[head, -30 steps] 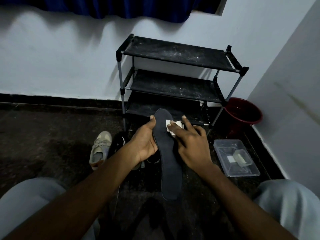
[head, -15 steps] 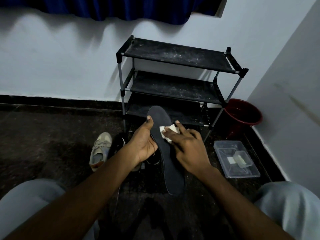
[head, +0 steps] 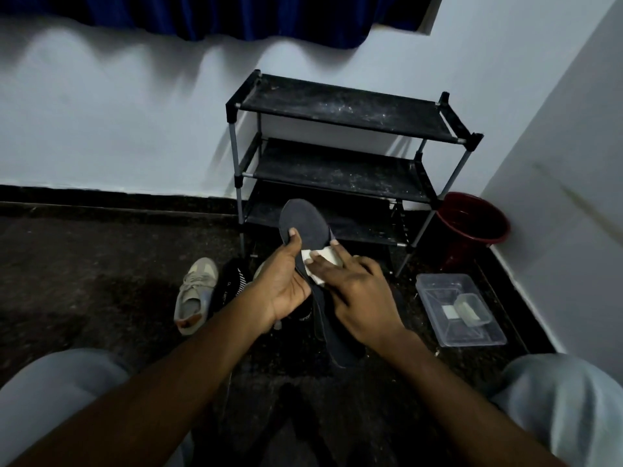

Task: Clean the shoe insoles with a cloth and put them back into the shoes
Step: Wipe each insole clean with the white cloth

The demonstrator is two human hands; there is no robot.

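The dark insole runs away from me, toe end up toward the shoe rack, heel toward my lap. My left hand grips its left edge, thumb on top; my right hand presses the white cloth on its middle with straight fingers, the toe half lying beyond them

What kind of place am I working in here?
Likely a corner of a home room: a shoe rack against the wall, shoes on the floor, a red bucket beside the rack.
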